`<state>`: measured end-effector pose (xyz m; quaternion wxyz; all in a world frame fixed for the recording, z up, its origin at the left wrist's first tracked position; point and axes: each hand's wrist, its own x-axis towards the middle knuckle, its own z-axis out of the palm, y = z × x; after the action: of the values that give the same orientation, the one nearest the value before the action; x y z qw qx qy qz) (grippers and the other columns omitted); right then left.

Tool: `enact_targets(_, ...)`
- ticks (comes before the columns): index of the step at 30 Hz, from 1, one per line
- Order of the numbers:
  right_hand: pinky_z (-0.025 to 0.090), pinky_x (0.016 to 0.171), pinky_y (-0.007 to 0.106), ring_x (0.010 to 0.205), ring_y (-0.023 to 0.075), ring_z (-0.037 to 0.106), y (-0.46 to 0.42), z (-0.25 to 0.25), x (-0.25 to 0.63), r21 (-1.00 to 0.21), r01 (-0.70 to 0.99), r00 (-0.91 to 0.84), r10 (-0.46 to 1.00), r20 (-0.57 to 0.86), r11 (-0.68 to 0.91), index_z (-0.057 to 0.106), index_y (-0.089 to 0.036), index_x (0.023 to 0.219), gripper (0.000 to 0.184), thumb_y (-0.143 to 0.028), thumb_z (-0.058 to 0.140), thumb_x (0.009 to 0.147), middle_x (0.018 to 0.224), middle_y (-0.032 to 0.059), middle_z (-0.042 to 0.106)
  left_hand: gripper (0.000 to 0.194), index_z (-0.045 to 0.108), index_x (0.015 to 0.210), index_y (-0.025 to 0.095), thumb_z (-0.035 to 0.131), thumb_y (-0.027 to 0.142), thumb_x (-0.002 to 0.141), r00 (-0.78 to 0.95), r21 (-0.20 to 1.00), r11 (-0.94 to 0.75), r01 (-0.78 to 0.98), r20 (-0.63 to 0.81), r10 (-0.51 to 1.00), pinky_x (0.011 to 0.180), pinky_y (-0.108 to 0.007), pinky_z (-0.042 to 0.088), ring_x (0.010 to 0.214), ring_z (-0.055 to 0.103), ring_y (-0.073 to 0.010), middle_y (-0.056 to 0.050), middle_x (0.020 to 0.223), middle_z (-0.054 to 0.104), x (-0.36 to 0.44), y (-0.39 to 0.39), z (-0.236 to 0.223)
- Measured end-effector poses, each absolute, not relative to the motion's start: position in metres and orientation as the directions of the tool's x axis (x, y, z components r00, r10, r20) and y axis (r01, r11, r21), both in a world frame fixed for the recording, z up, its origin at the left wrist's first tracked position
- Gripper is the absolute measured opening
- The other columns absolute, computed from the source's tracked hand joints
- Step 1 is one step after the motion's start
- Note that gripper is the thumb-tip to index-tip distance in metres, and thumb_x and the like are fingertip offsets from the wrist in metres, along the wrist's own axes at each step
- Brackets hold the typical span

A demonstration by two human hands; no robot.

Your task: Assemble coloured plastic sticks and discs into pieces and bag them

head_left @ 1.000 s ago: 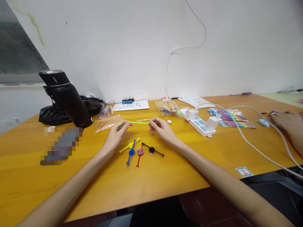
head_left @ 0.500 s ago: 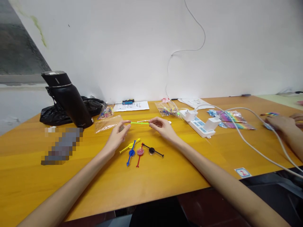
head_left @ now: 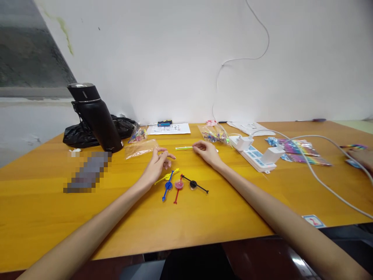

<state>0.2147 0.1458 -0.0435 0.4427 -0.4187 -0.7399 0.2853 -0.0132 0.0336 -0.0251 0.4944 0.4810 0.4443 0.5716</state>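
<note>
A thin green spinner arrow [head_left: 189, 147] reaches left from my right hand [head_left: 206, 154], whose fingertips pinch its right end. It lines up with a pale, whitish strip below it, mostly hidden. My left hand [head_left: 159, 165] is open, with fingers loosely apart and nothing in them. Just beside that hand lies a yellow spinner arrow [head_left: 167, 177], partly under a blue spinner arrow [head_left: 168, 186]. To their right are a red spinner arrow [head_left: 178, 185] and a black spinner arrow [head_left: 193, 184], each with a round disc at its middle.
Behind my hands are a clear plastic bag [head_left: 142, 148] and a bag of small coloured parts [head_left: 215, 134]. A black bottle [head_left: 97, 120] stands left. On the right are a white power strip [head_left: 253, 155], a trailing cable, rainbow packets [head_left: 303, 151] and another person's hand [head_left: 363, 157].
My left hand has let go of the green spinner arrow and drawn back nearer to me. My right hand still pinches its other end. The whole view has shifted a little.
</note>
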Motion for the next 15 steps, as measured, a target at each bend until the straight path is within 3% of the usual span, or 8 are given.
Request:
enact_targets(5,0.053,0.077,0.031,0.077,0.0179,0.068,0.15,-0.049,0.213,-0.829,0.376,-0.211,0.91,0.358,0.413,0.073,-0.018,0.092,0.017,-0.027,0.066,0.081,0.081,0.0047,0.073,0.037,0.037,0.092,0.023,0.056,0.054,0.091,0.004,0.977,-0.169,-0.132,0.171,0.985,0.057,-0.022,0.036,0.058,0.05,-0.0092,0.0,0.08,0.068,-0.012,0.029,-0.02)
enact_targets(9,0.053,0.078,0.031,0.077,0.0177,0.068,0.15,-0.05,0.212,-0.849,0.38,-0.198,0.929,0.313,0.367,0.07,-0.018,0.111,0.031,-0.027,0.064,0.082,0.082,0.0038,0.073,0.039,0.038,0.087,0.022,0.054,0.058,0.091,0.055,0.977,-0.166,-0.132,0.175,0.983,0.055,-0.022,0.034,0.052,0.043,-0.0088,0.003,0.066,0.061,-0.011,0.027,-0.019)
enact_targets(12,0.052,0.076,0.03,0.076,0.0174,0.066,0.146,-0.046,0.213,-0.849,0.365,-0.19,0.923,0.334,0.383,0.067,-0.017,0.116,0.034,-0.026,0.063,0.083,0.08,0.0023,0.07,0.038,0.041,0.088,0.022,0.052,0.059,0.092,0.099,0.981,-0.138,-0.139,0.152,0.983,0.051,-0.021,0.031,0.049,0.038,-0.0087,0.006,0.059,0.052,-0.011,0.026,-0.021)
enact_targets(15,0.05,0.074,0.029,0.076,0.0167,0.063,0.132,-0.037,0.211,-0.814,0.348,-0.184,0.885,0.428,0.465,0.067,-0.018,0.108,0.025,-0.028,0.058,0.088,0.08,0.0018,0.067,0.036,0.044,0.092,0.023,0.051,0.059,0.093,0.144,0.982,-0.106,-0.154,0.128,0.981,0.048,-0.02,0.029,0.046,0.032,-0.0085,0.008,0.056,0.043,-0.011,0.025,-0.021)
